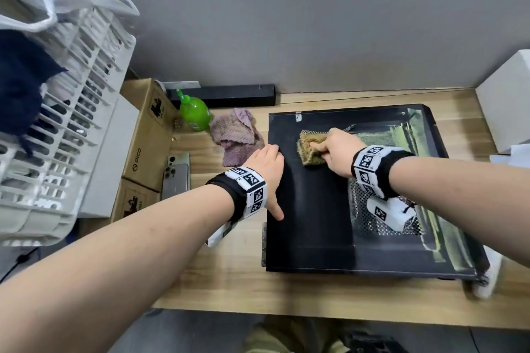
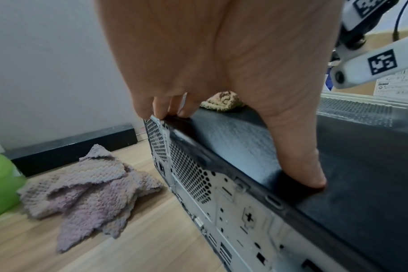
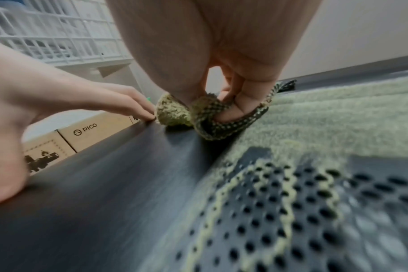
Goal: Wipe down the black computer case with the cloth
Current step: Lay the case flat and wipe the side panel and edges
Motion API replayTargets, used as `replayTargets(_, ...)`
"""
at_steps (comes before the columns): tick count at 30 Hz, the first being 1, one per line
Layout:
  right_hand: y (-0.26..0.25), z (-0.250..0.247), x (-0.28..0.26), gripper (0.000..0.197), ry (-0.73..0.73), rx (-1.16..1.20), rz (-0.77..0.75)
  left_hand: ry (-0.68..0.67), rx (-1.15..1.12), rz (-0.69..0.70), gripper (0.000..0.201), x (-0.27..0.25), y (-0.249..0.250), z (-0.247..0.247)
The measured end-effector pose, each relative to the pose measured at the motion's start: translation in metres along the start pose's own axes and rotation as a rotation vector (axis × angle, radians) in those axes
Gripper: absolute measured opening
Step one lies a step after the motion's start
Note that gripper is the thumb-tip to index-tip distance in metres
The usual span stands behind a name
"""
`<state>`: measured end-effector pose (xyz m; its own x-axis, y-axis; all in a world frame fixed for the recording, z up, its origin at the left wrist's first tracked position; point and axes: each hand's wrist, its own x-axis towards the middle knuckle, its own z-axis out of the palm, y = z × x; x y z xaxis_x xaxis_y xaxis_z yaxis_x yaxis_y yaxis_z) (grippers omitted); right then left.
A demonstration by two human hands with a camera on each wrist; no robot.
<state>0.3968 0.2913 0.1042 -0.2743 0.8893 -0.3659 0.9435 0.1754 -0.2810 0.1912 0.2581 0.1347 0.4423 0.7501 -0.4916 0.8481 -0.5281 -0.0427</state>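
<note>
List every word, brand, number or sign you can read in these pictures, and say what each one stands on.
"PICO": beside a round logo on the side of the upper cardboard box, also plain in the right wrist view.
Black printed pictograms on both cardboard boxes: too small to read.
Label on the box behind the computer case, with barcode and digits: too blurred to read.
Black-and-white square markers on the wristbands: coded patterns, not text.

A pink rag lies on the wooden desk beside a green bottle.
</note>
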Motion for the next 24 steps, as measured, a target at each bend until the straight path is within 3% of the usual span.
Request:
replayTargets(6,-0.015,0.025,-0.110,0.025,-0.095,0.121,-0.220,-0.002,-0.029,-0.016,0.140,0.000,0.002,-0.001)
replayTargets(10,-0.015,0.048,-0.158,0.038,-0.202,0.106,-0.344,-0.012,-0.040,-0.021,0.142,-0.001,0.003,-0.002)
replayTargets(14,-0.014,0.044,-0.149,0.036,-0.202,0.104,-0.326,-0.014,-0.043,-0.024,0.142,-0.002,0.004,-0.002)
replayTargets(20,0.022,-0.014,-0.073,0.031,-0.028,0.149,-0.027,-0.019,-0.042,-0.006,0.141,-0.001,0.005,-0.001)
replayTargets(24,0.044,-0.026,-0.034,0.032,0.029,0.035,0.106,-0.042,-0.017,-0.014,0.143,-0.001,0.008,-0.003)
